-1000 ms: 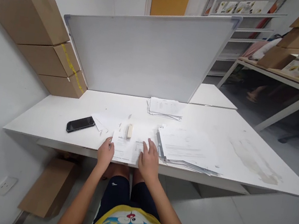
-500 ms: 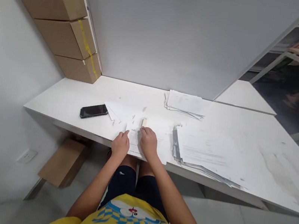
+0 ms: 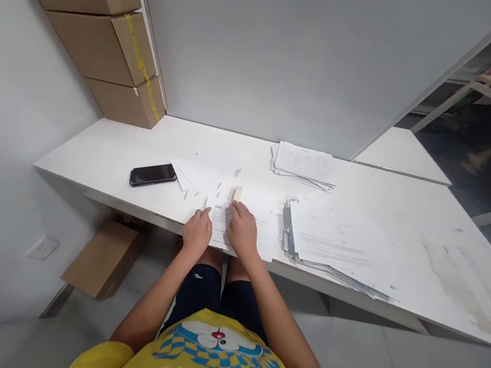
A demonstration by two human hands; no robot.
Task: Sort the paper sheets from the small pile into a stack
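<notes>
A printed paper sheet (image 3: 218,229) lies at the front edge of the white table in front of me. My left hand (image 3: 197,230) is closed at its left edge, thumb and forefinger on the paper. Over the sheet's middle, my right hand (image 3: 242,229) pinches the near end of a small cream-coloured oblong block (image 3: 237,193). The block points away from me at the sheet's far edge; its exact kind is unclear. My right hand and forearm hide part of the print.
Left of the sheet lie a black phone (image 3: 153,175) and small white papers (image 3: 180,175). A large paper stack (image 3: 339,239) is on the right, a smaller stack (image 3: 305,162) farther back. A whiteboard (image 3: 271,51) stands behind, with cardboard boxes (image 3: 123,103) at the left.
The whole scene sits slightly higher in the picture as the head view tilts. Both hands keep nearly the same place on the sheet, and the block stays in my right fingers.
</notes>
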